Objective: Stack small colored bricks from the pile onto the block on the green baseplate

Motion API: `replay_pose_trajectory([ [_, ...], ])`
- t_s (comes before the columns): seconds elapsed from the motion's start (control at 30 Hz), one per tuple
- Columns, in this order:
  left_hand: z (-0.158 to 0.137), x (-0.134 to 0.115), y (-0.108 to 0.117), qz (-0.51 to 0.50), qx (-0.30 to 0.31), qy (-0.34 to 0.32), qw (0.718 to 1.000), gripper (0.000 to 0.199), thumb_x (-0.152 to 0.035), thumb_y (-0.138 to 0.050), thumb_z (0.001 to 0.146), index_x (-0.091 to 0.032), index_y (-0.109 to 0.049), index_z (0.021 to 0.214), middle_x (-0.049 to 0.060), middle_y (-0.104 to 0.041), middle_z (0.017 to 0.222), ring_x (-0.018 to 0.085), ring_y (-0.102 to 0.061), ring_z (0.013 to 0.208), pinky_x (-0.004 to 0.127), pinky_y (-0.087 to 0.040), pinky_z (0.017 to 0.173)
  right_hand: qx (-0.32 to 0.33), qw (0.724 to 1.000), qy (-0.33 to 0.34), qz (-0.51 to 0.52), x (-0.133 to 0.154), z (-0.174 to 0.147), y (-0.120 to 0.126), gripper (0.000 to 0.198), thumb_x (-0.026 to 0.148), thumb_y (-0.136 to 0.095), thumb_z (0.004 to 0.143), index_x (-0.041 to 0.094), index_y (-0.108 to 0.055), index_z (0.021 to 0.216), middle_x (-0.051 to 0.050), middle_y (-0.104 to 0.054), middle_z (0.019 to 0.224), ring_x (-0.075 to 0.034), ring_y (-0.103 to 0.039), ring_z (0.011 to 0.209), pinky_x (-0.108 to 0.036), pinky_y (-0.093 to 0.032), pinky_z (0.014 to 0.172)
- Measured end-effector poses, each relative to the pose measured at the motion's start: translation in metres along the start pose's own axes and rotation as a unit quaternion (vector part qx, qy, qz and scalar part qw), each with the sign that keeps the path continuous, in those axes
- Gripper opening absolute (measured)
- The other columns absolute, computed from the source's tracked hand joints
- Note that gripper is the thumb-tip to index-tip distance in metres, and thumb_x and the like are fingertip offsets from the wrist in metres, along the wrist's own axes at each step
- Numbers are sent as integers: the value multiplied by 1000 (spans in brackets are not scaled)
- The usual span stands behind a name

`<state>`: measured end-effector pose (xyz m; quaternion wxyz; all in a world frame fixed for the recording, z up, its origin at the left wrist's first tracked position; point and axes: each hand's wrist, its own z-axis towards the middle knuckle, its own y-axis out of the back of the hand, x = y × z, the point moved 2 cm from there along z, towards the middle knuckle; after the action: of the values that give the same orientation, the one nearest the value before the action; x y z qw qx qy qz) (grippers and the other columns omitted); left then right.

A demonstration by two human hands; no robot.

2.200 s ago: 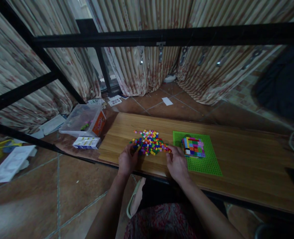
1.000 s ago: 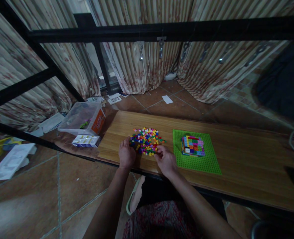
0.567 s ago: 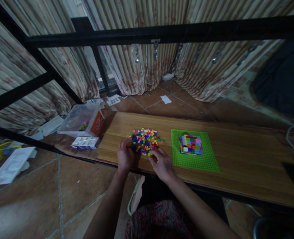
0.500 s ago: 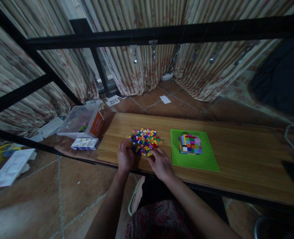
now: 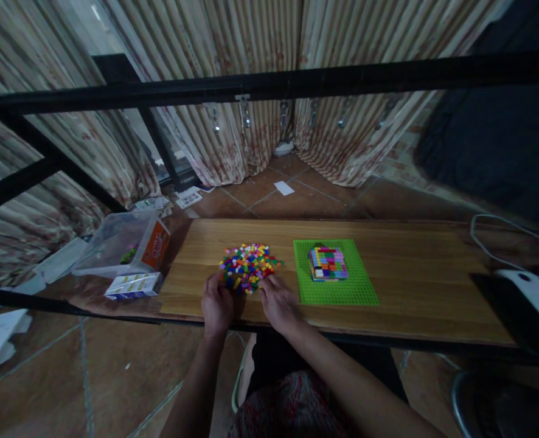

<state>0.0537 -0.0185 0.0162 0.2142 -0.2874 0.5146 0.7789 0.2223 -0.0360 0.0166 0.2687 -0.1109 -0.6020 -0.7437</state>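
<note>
A heap of small, many-coloured toy building bricks (image 5: 251, 263) lies loose on the wooden tabletop. At its near left edge is my left hand (image 5: 217, 306), fingers curled in; anything between them is too small to make out. My right hand (image 5: 278, 301) reaches into the heap's near right edge with bent fingertips close together among the bricks. Whether a brick is pinched there is hidden. Right of the heap, a green studded baseplate (image 5: 363, 286) lies flat and bears a low, box-shaped build of coloured bricks (image 5: 328, 264).
Left of the board (image 5: 415, 280) stand a clear plastic bin (image 5: 107, 249) with an orange label and a small carton (image 5: 134, 285). A black bar (image 5: 269, 84) crosses in front of the curtains. At the right end are a black flat object (image 5: 502, 310), a white device and a cable.
My view has swung to the right, so the table and its things appear further left. Both hands stay at the heap's near edge, with only small finger movements.
</note>
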Motion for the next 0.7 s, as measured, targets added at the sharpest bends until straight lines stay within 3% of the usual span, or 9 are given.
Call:
replay_pose_trajectory([
  [0.2, 14, 8, 0, 32, -15, -6, 999, 35, -12, -42, 80, -16, -58, 110, 12, -62, 111, 22, -61, 102, 35, -49, 90, -28, 999, -3, 40, -1, 2, 2, 23, 12, -47, 86, 20, -62, 101, -8, -63, 98, -23, -57, 95, -34, -48, 81],
  [0.3, 20, 12, 0, 51, -24, -14, 998, 33, -14, -42, 81, -15, -58, 109, 13, -62, 109, 24, -61, 101, 35, -49, 88, -71, 992, -3, 107, -1, -1, 16, 29, 14, -42, 89, 20, -59, 113, -8, -62, 103, -21, -58, 98, -34, -48, 86],
  [0.43, 20, 15, -3, 65, -43, -13, 997, 28, -18, -44, 83, -15, -59, 106, 13, -63, 105, 24, -62, 98, 35, -49, 85, -119, 973, -38, 193, -5, -13, 44, 29, 16, -41, 91, 20, -59, 112, -8, -62, 101, -18, -60, 94, -32, -49, 85],
  [0.57, 19, 15, -5, 78, -53, -12, 995, 25, -19, -45, 84, -16, -60, 104, 12, -63, 101, 23, -62, 93, 34, -49, 80, -134, 946, -104, 275, -25, -31, 67, 22, 22, -48, 88, 22, -64, 104, -5, -62, 94, -17, -61, 83, -29, -51, 75],
  [0.7, 19, 15, -5, 87, -51, -27, 995, 23, -19, -46, 83, -17, -61, 100, 10, -64, 98, 21, -62, 89, 32, -49, 75, -179, 906, -186, 337, -66, -47, 83, 18, 32, -58, 81, 21, -68, 93, -5, -64, 93, -17, -62, 80, -30, -51, 72],
])
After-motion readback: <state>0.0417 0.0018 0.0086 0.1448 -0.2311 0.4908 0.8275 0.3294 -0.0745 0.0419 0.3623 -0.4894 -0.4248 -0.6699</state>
